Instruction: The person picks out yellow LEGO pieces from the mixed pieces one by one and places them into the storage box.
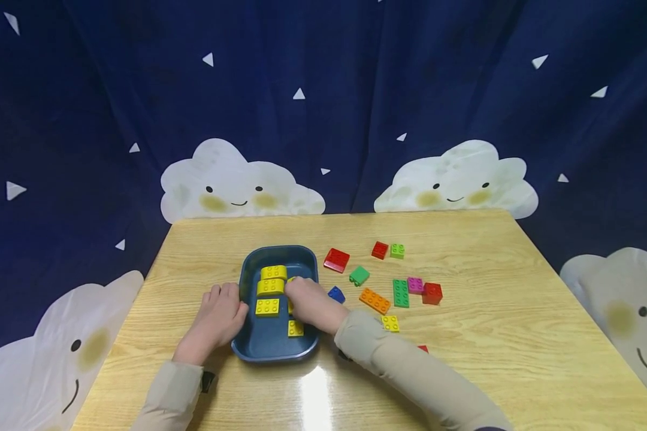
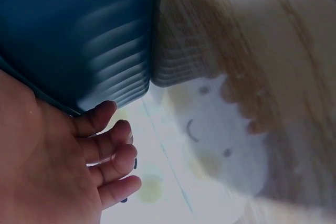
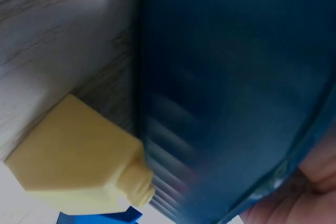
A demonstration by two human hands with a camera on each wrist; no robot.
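A dark blue tray lies on the table, holding several yellow bricks. My left hand is at the tray's left rim, its fingers loosely bent along the outer wall in the left wrist view. Over the right rim reaches my right hand, its fingers curled down among the yellow bricks. Parts of yellow bricks show beside it; its fingertips are hidden, so a hold cannot be made out. Left of it lie two curved-sided yellow bricks and a flat yellow brick. A smaller yellow brick sits nearer the front.
Right of the tray are a blue brick, an orange brick, a yellow brick, green bricks, a pink brick and several red bricks. In the right wrist view, a pale yellow brick stands beside the tray.
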